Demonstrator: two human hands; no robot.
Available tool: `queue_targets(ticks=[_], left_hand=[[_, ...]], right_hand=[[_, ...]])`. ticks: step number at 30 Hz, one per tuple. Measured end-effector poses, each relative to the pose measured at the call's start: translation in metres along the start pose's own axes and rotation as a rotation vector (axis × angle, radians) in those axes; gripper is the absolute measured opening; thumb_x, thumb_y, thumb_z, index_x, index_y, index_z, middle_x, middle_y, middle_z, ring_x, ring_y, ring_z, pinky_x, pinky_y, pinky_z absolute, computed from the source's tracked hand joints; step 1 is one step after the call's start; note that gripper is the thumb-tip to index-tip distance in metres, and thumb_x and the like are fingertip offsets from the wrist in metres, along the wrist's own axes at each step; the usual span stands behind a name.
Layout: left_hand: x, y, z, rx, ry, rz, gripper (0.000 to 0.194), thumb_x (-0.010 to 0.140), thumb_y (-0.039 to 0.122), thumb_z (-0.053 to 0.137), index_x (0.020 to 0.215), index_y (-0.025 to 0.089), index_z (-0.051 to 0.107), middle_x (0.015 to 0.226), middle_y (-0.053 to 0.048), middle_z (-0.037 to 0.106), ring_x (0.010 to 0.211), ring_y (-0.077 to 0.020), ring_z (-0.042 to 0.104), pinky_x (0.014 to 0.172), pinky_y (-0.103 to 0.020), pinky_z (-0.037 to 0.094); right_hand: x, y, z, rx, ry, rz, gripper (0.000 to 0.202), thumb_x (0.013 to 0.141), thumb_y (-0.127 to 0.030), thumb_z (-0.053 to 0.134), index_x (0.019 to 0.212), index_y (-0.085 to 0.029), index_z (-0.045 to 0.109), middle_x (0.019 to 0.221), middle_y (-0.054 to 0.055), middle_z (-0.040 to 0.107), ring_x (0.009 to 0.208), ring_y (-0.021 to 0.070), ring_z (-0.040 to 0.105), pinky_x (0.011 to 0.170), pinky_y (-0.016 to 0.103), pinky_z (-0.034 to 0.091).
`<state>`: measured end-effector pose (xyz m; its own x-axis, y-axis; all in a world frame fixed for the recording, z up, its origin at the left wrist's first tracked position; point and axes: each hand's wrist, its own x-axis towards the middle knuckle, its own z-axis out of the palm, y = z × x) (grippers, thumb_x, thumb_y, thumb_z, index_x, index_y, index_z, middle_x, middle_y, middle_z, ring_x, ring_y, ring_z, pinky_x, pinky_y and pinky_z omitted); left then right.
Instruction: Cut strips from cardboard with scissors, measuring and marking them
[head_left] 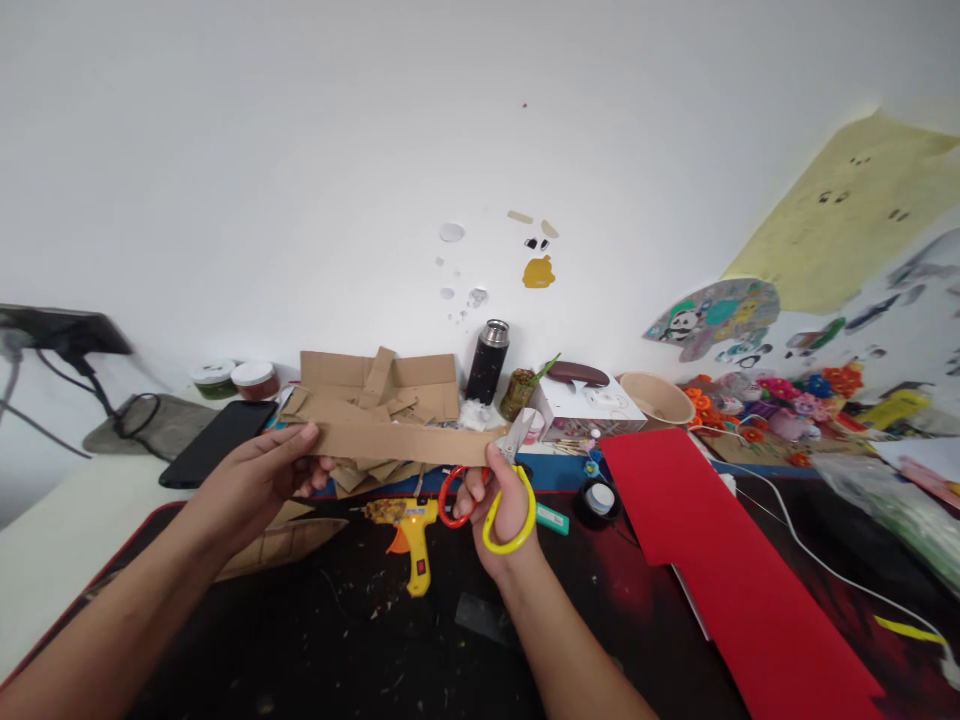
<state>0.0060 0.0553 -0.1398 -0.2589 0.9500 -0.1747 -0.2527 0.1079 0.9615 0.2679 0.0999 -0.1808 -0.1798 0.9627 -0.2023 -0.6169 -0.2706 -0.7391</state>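
A long, narrow cardboard strip is stretched level between my two hands above the desk. My left hand pinches its left end between thumb and fingers. My right hand holds the strip's right end and also a pair of scissors with one red and one yellow handle loop. The scissor blades point up and to the right, beyond the strip's end. Below the strip a yellow hot glue gun lies on the black mat, its nozzle to the left.
Behind the strip are cardboard scraps, a black flask and a white box. A red sheet covers the mat's right side. A phone and cables lie left; a curved cardboard piece is beside my left forearm.
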Motion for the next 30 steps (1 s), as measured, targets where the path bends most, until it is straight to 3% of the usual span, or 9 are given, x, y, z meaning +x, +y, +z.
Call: queue_targets(ticks=[9,16,30], left_hand=[[-0.0002,0.0032,-0.0015,0.002,0.017,-0.001,0.064,0.042,0.064,0.108,0.063,0.012,0.077,0.058,-0.006,0.07,0.049,-0.0115,0.057,0.043,-0.019,0.047],[0.0011,-0.0017,0.0,-0.029,0.031,0.015,0.064,0.043,0.063,0.109,0.064,0.012,0.076,0.059,-0.005,0.07,0.048,-0.0105,0.057,0.042,-0.018,0.044],[0.0028,-0.0044,0.0002,-0.059,0.057,0.01,0.063,0.042,0.059,0.11,0.063,0.011,0.075,0.057,-0.004,0.069,0.047,-0.0099,0.055,0.04,-0.017,0.043]], right_hand=[[0.0013,0.0052,-0.0026,-0.035,-0.006,0.002,0.067,0.071,-0.069,0.093,0.062,-0.023,0.045,0.049,-0.008,0.046,0.039,0.0102,0.049,0.041,0.024,0.044],[0.0011,0.0052,-0.0021,-0.032,0.026,0.008,0.067,0.065,-0.07,0.095,0.065,-0.023,0.048,0.048,-0.009,0.046,0.038,0.0108,0.05,0.04,0.024,0.042],[0.0004,0.0088,-0.0014,-0.06,0.038,-0.009,0.061,0.07,-0.067,0.092,0.074,-0.025,0.048,0.048,-0.01,0.049,0.038,0.0124,0.051,0.04,0.024,0.042]])
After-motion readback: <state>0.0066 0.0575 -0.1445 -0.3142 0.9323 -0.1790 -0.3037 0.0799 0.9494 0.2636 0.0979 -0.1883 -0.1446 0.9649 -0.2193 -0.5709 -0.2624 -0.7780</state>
